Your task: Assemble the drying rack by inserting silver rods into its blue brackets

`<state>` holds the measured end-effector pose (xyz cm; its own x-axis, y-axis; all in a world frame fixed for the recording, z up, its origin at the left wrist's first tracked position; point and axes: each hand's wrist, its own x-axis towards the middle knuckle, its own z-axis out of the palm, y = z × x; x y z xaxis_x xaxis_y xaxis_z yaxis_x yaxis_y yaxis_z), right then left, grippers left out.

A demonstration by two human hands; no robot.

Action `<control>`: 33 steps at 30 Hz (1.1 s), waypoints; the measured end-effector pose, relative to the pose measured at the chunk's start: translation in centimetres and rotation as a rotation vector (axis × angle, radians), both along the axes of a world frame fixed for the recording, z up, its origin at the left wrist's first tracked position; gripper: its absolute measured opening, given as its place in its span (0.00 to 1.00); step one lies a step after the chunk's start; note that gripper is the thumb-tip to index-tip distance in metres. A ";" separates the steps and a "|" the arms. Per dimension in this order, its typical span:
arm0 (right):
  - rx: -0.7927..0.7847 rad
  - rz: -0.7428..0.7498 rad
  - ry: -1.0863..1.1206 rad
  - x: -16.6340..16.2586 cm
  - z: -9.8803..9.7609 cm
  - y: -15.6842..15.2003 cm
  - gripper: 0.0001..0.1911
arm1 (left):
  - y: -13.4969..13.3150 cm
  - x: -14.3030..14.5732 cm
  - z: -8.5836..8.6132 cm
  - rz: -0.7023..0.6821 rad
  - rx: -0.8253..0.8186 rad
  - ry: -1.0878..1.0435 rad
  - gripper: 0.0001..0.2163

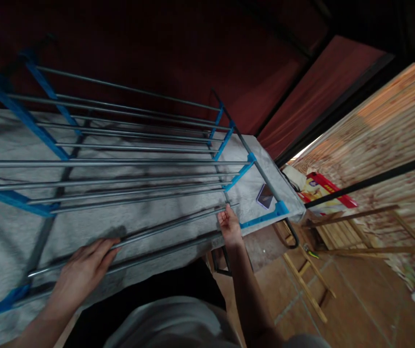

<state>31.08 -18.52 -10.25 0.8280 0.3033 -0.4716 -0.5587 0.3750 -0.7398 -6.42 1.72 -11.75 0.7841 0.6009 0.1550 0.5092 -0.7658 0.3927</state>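
A rack of grey metal tubes (164, 162) joined by blue plastic brackets (242, 175) lies on a grey cloth-covered table (178, 217). Along its near side a loose metal tube (173, 225) runs slantwise, its left end apart from the bracket; a second one may lie against it. My left hand (87, 263) is closed over this tube left of its middle, fingers bent round it. Near the tube's right end, my right hand (229, 223) grips it with curled fingers, just beside the near right blue bracket (261, 216).
A phone (265, 196) lies on the table's right end. Beyond it are a red and yellow package (323, 188) and wooden frames (309, 285) on the tiled floor (356, 304). Dark red panels (178, 53) rise behind the rack; a corrugated wall (385, 130) is at right.
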 end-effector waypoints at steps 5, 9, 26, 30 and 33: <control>0.040 -0.051 0.048 0.1 0.5 0.0 0.10 | 0.4 -0.5 -0.3 -0.031 0.002 -0.027 0.18; 0.092 -0.053 0.056 0.3 0.7 0.0 0.10 | 0.2 -0.3 -0.4 -0.061 0.025 -0.025 0.20; 0.146 -0.010 0.118 0.9 -0.2 -0.1 0.17 | -1.3 1.0 2.4 0.027 0.157 0.172 0.27; 0.156 -0.071 0.154 0.9 0.2 0.2 0.17 | -1.3 1.4 2.8 0.016 0.116 0.198 0.27; 0.207 -0.097 0.205 0.3 0.6 1.0 0.20 | -1.1 1.7 2.8 -0.016 0.089 0.197 0.26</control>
